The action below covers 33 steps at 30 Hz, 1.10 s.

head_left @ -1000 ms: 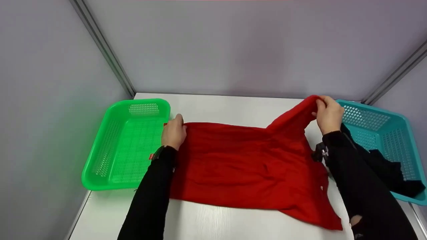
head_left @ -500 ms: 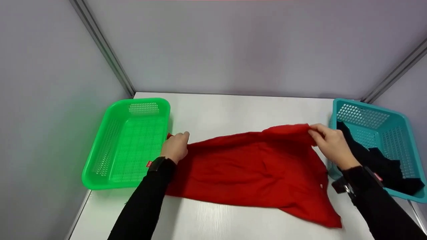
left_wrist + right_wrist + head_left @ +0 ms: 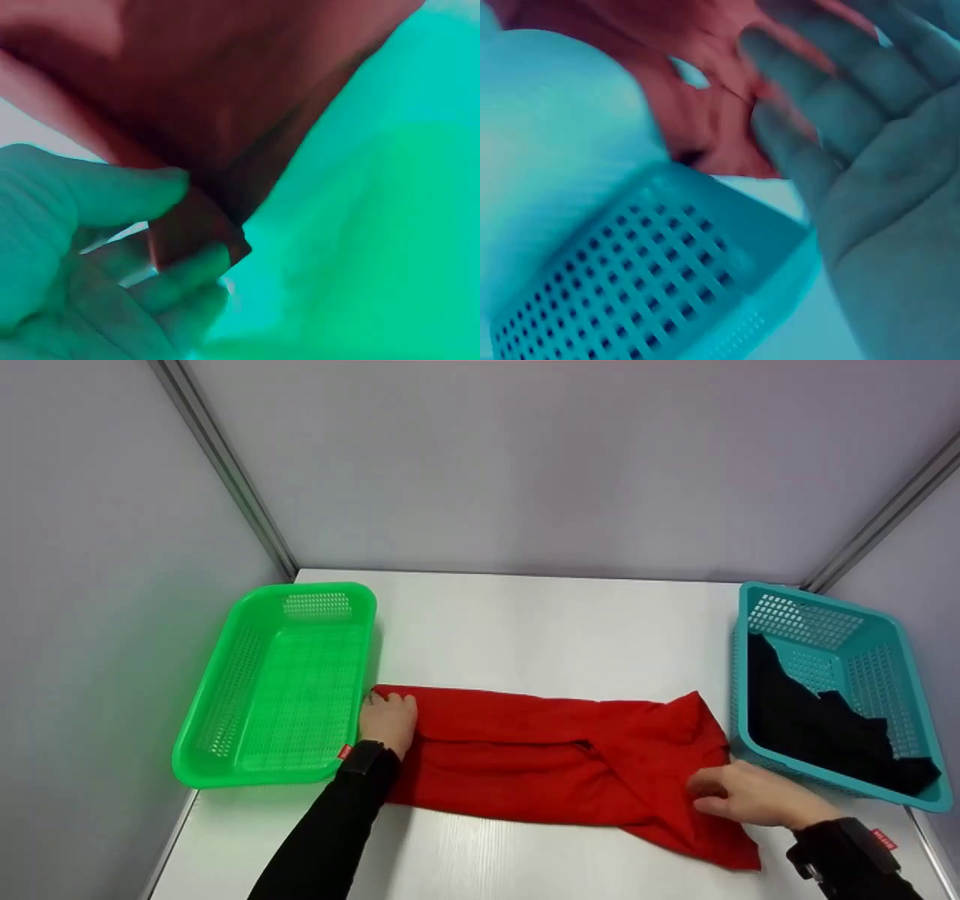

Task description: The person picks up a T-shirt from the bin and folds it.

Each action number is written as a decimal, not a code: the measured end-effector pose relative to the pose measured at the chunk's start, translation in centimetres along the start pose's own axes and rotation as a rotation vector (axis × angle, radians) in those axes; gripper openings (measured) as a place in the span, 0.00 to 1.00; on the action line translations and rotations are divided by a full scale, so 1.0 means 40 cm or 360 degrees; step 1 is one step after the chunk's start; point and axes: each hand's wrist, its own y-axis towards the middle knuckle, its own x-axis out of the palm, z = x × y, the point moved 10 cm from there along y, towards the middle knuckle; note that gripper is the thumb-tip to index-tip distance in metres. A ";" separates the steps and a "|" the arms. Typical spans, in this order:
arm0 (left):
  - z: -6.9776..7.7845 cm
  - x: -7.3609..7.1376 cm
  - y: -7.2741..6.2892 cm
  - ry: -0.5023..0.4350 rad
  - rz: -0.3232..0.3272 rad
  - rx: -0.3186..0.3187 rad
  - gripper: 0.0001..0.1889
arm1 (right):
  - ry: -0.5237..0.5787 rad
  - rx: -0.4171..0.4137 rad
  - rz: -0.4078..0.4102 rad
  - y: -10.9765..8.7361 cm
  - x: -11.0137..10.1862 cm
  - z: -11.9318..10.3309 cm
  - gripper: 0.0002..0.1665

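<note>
A red garment (image 3: 517, 772) lies lengthwise on the white table, its far side folded over toward the near side. My left hand (image 3: 388, 724) is at its far left end, beside the green basket. In the left wrist view, the thumb and fingers of the left hand (image 3: 112, 240) stand apart around a corner of the red cloth (image 3: 195, 232). Over the garment's right end is my right hand (image 3: 757, 793), fingers slightly bent. The right wrist view has the right hand (image 3: 885, 172) with fingers extended beside the cloth (image 3: 712, 120), pinching nothing.
At the left stands a green basket (image 3: 180, 765) with nothing in it, close to the garment's end. A blue basket (image 3: 739, 690) at the right holds black cloth (image 3: 817, 727). Grey panels (image 3: 525, 465) enclose the table (image 3: 525, 637) at the back and sides.
Both hands have come nearer, bringing the garment's far edge down over its near part. The right hand has let go of the raised corner, and the left hand's grip has loosened.
</note>
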 end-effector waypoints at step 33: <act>0.036 0.118 -0.029 -0.0395 -0.0368 -0.0012 0.28 | 0.0166 0.0140 0.0431 0.186 0.110 -0.068 0.05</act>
